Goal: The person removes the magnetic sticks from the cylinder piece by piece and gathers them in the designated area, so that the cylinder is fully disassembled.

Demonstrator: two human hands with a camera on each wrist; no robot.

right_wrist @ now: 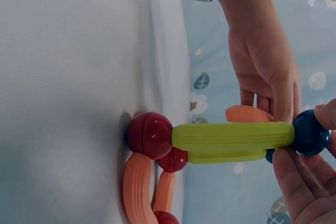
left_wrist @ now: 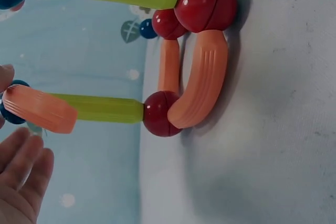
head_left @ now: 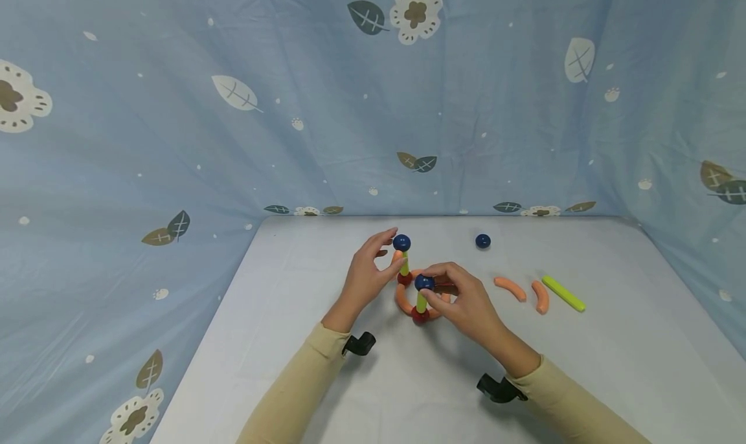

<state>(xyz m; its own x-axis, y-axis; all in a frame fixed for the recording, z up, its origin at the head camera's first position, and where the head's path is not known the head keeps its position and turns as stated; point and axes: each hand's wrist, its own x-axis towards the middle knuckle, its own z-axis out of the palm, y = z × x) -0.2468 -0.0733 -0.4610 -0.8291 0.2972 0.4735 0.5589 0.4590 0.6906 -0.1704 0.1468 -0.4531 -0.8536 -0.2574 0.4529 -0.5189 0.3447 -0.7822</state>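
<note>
- My left hand (head_left: 364, 272) is pinching a curve (left_wrist: 44, 109) above the ring (head_left: 402, 299).
- My right hand (head_left: 466, 301) is gripping a ball (head_left: 424, 282) above its near side.

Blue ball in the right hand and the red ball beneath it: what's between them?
A green stick fills the stretch; the right wrist view shows it meeting the red ball at one end, the blue ball at the other.

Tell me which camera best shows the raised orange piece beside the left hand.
The left wrist view: there the orange piece is large and clear, in front of a blue ball. The head view shows it small, beside the left hand; the right wrist view shows only part, behind a green stick.
</note>
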